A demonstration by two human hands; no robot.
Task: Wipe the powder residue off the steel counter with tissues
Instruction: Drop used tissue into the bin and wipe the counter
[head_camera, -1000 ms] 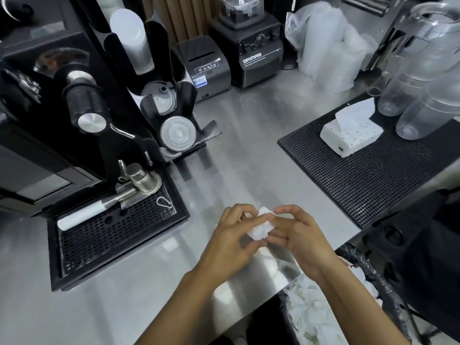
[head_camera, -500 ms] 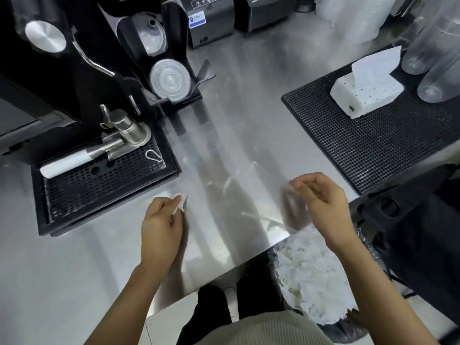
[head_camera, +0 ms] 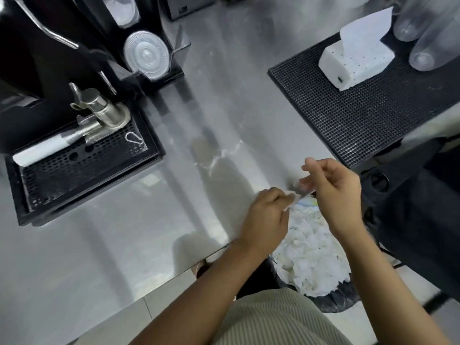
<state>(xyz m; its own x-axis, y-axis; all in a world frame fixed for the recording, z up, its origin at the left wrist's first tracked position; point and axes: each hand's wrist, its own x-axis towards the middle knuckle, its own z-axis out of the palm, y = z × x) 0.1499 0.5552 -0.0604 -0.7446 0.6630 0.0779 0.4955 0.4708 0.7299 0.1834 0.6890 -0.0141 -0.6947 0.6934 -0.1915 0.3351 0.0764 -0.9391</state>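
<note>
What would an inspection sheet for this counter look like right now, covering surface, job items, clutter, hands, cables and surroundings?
Surface: steel counter carries white powder streaks ahead of the hands.
Job's things: tissue wad near the counter edge; tissue pack on black mat.
Clutter: drip tray, lid holder, clear cups.
Hands: left hand pinches the wad; right hand curled beside it, grip unclear.
Cables: nothing seen.
Surroundings: bin full of used tissues below the counter edge.
</note>
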